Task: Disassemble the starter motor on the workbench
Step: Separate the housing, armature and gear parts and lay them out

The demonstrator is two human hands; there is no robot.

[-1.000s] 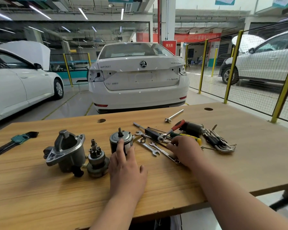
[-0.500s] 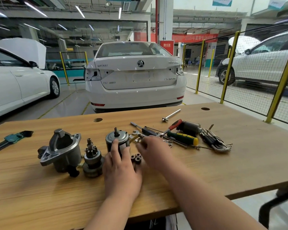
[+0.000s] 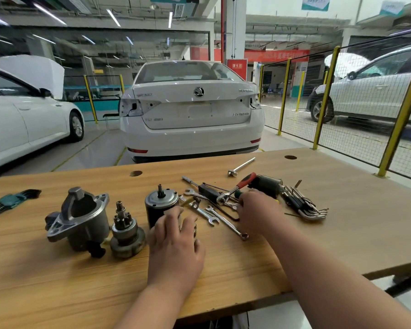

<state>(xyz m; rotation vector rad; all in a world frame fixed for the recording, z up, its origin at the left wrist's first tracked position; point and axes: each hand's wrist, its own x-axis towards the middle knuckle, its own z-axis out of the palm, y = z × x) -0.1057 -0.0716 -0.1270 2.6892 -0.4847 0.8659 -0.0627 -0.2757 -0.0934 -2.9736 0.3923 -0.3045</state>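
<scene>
Head view: the motor body (image 3: 160,205) looks heavy and hard.
Hold its round sides. The left hand (image 3: 176,248) lies flat, empty; the right hand (image 3: 256,210) hides its fingers.

On the boot lid of the middle white car (image 3: 192,136), the word "SUPERB" is read in chrome letters at the right, and a round brand badge (image 3: 199,92) is set in the centre. The lettering at the left and the lower model marks are too blurred to be read. White Chinese characters, seemingly 灭火器, are carried by a small red sign (image 3: 237,66) on the pillar behind. The writing on the red banner (image 3: 277,55) and the hanging signs (image 3: 315,2) cannot be made out.
</scene>
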